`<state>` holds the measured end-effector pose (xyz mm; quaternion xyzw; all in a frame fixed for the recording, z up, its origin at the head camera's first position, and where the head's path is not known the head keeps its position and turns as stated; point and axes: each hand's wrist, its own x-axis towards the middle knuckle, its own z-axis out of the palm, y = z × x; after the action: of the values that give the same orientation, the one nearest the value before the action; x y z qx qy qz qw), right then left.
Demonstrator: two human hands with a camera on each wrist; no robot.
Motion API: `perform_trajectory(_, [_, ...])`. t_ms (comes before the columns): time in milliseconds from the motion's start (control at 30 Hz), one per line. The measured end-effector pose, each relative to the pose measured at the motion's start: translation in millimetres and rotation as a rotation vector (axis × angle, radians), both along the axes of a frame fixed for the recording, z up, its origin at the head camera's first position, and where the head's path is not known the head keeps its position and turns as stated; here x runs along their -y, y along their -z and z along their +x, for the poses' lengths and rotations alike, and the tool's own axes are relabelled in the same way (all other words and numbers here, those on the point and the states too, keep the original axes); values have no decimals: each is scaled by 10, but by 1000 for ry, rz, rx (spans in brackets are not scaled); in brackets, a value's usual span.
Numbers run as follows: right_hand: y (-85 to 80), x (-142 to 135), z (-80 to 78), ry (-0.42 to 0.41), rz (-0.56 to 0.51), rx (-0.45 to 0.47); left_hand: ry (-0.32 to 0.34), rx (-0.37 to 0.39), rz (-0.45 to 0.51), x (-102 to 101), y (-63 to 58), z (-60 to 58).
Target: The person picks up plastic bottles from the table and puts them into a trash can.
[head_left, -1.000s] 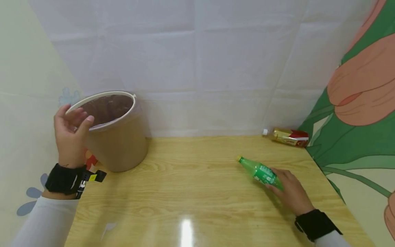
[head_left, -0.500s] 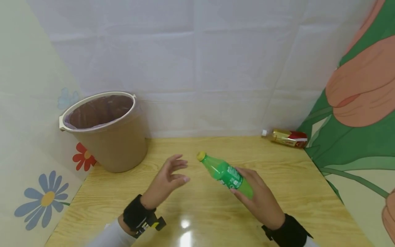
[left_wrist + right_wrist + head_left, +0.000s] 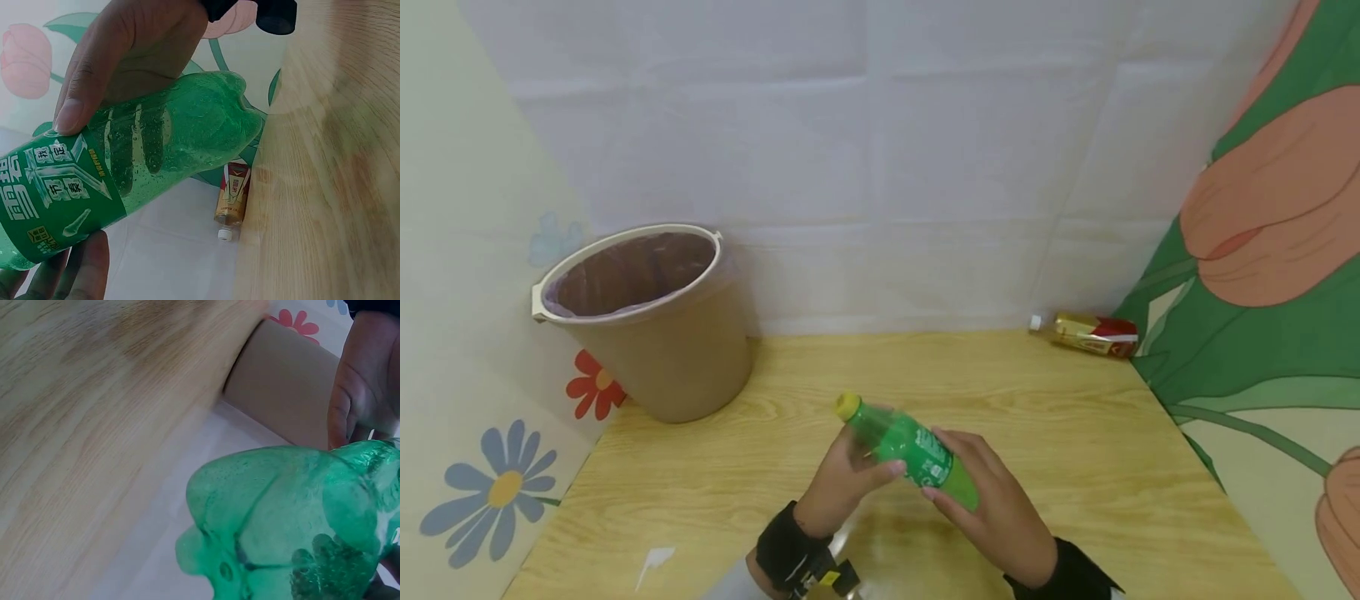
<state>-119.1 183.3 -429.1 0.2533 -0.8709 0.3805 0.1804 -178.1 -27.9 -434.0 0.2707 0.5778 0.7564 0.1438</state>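
Two hands are meeting at one green bottle [image 3: 913,451]. The right hand [image 3: 996,504] is gripping its bottom half, with the thumb going along the near side and the fingers going round the far side. The left hand [image 3: 844,482] is curving around the top half, and its thumb is reaching to the edge of the green label [image 3: 927,457]. I cannot tell if the left hand is really squeezing or only touching. So the bottle is hanging between the hands, up off the wooden table [image 3: 1060,400]. It is tilting, with its yellow cap [image 3: 847,406] poking up past the left hand and its bottom end pointing back to the right palm. Far past the left hand, and off to its left, a tan bin [image 3: 688,362] is standing, with a thin see-through bag [image 3: 700,250] lining it. Far past the right hand, and off to its right, a gold and red bottle [image 3: 1093,334] is lying on its side. Its white cap [image 3: 1035,322] is pointing left.
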Motion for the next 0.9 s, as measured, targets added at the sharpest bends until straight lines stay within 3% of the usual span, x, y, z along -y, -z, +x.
perform_trajectory(300, [13,-23,-88,-14,45,-27,-2,3,5,58,5,-20])
perform_trajectory(433, [39,-81,-193,-2,89,-30,-91,7,-10,149,-23,-75])
perform_trajectory(533, [66,-233,-350,48,121,-30,-205,-22,1,288,-109,-166])
perform_trajectory(700, [190,-743,-836,187,158,-48,-449,-131,43,685,-476,-382])
perform_trajectory(833, [328,-1307,-1293,323,230,-15,-689,-205,102,1095,-937,-494])
perform_trajectory(900, [399,-1611,-1504,391,281,4,-778,-254,213,1325,-1189,-539])
